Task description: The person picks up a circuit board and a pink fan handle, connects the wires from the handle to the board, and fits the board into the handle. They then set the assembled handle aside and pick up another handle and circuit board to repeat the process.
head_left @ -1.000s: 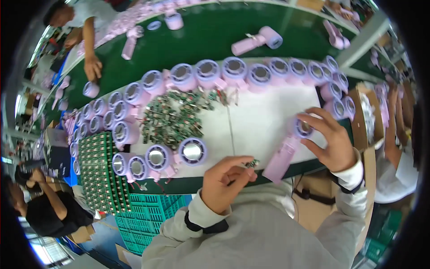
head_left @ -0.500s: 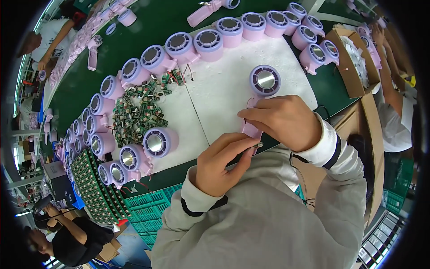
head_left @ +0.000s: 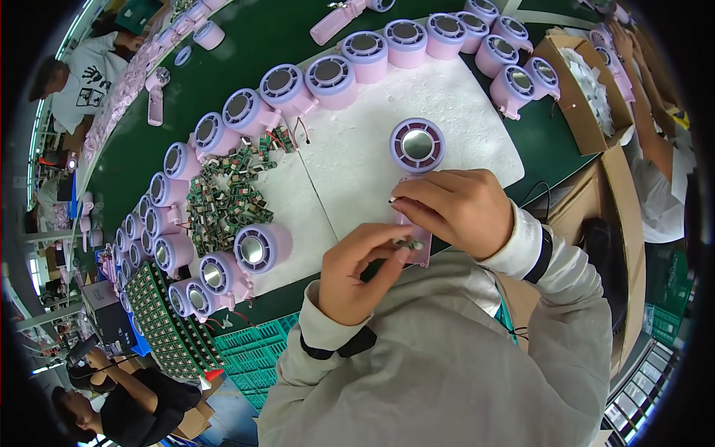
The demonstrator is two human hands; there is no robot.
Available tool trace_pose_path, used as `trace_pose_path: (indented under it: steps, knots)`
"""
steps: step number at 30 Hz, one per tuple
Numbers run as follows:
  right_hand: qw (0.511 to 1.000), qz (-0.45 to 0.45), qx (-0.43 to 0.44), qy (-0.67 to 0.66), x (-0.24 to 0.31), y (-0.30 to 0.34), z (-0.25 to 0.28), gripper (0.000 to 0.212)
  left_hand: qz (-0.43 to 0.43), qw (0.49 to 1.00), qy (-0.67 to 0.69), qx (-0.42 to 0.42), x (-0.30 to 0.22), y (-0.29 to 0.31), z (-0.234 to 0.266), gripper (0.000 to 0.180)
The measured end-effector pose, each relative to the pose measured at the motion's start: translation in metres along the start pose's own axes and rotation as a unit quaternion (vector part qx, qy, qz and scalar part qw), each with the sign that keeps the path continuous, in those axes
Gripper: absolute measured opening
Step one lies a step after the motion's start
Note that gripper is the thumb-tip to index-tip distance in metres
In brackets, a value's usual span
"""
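A purple-and-pink handheld fan [head_left: 417, 145] lies on the white foam sheet, its round head with a shiny silver disc away from me and its pink handle [head_left: 423, 237] toward me. My left hand [head_left: 359, 274] pinches a small green circuit board [head_left: 407, 243] between thumb and fingertips, just over the handle's near end. Above the handle's upper part, my right hand [head_left: 463, 212] is closed in a pinch. A tiny dark piece with a white tip shows at its fingertips; its kind is too small to make out.
Loose circuit boards [head_left: 223, 197] form a pile on the left of the foam sheet [head_left: 350, 141]. Several fan heads [head_left: 328, 78] curve around it. Circuit board panels [head_left: 160, 316] and a green crate [head_left: 253, 354] are at lower left. A cardboard box [head_left: 577, 93] stands right; co-workers are at both sides.
The fan has shifted slightly left. My left fingers have lifted apart from the handle, bringing the circuit board into fuller view, and my right hand has moved a little left.
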State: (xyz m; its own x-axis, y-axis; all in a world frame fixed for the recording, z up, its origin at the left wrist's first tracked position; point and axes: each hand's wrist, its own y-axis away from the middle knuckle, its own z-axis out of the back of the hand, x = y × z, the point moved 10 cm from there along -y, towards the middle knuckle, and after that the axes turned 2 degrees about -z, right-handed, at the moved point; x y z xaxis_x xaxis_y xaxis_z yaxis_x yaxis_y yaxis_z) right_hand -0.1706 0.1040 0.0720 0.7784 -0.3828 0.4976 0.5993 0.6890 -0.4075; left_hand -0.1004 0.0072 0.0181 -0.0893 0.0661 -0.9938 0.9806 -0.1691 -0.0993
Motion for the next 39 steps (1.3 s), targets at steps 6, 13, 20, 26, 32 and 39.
trace_pose_path:
  steps: [6,13,20,26,32,39]
  knots:
    - [1.000,0.013,-0.015,0.006,0.000,0.001,-0.002,0.019,-0.026,0.983,-0.065,-0.170,-0.012,0.002,0.028,0.029]
    - [0.995,-0.041,-0.005,-0.085,-0.014,0.002,-0.003,0.018,0.001,0.976,-0.067,-0.205,-0.002,-0.006,0.039,0.028]
    - [0.991,-0.054,-0.035,-0.119,-0.012,0.005,0.005,0.017,-0.008,0.975,-0.033,-0.221,0.000,-0.010,0.030,0.029]
    - [0.988,-0.053,-0.014,-0.142,-0.012,0.004,0.007,0.016,-0.063,0.978,-0.064,-0.190,-0.009,-0.007,0.029,0.028]
    - [0.978,-0.069,0.027,-0.195,-0.015,0.002,0.007,0.013,-0.070,0.984,-0.037,-0.160,-0.005,-0.005,0.031,0.028]
    - [0.948,-0.145,0.040,-0.279,-0.024,0.005,0.006,0.012,-0.010,0.982,0.148,-0.115,0.012,-0.006,0.028,0.027]
